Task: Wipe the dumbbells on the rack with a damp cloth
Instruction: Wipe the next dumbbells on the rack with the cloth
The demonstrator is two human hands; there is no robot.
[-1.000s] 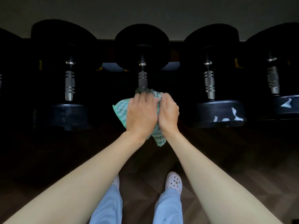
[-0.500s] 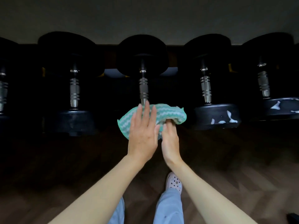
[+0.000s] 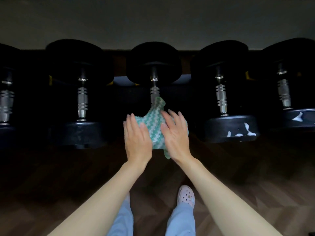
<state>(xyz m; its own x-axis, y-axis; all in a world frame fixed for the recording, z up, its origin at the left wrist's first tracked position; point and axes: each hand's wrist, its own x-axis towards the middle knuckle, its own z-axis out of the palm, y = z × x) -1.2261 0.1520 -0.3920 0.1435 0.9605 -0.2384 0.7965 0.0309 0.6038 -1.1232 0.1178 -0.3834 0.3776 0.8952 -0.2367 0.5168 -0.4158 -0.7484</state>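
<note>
A green and white zigzag cloth (image 3: 155,123) lies draped over the near head of the middle dumbbell (image 3: 154,65), which it hides. The dumbbell's chrome handle (image 3: 154,91) rises behind the cloth to its black far head. My left hand (image 3: 137,138) lies flat with straight fingers on the cloth's left side. My right hand (image 3: 176,135) lies flat with spread fingers on its right side. Both palms face down.
Black dumbbells stand in a row on the rack: one to the left (image 3: 81,99), one to the right (image 3: 223,99) with white marks on its near head, another at the far right (image 3: 288,92). Dark wooden floor and my pale shoe (image 3: 186,195) lie below.
Both hands held the bunched cloth at the handle's base a second ago. They have opened flat, and the cloth now hangs spread over the near head.
</note>
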